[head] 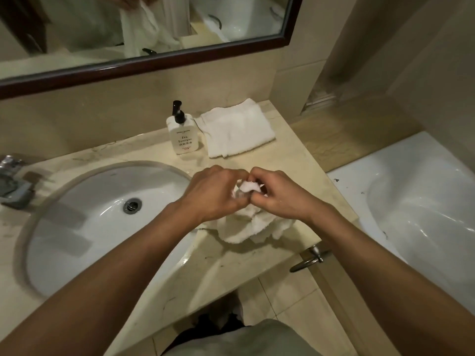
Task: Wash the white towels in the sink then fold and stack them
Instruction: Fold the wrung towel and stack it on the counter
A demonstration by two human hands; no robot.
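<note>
Left hand (216,194) and right hand (280,194), each grip clamped on a bunched towel (254,227) (white); folded towel (235,128) behind.

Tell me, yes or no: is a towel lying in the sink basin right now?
No. The sink holds no towel; one folded towel lies beside the soap bottle.

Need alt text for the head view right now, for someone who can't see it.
Both hands, left hand and right hand, pinch a bunched white towel over the marble counter, right of the sink. Behind them a folded white towel lies beside a soap pump bottle.
</note>
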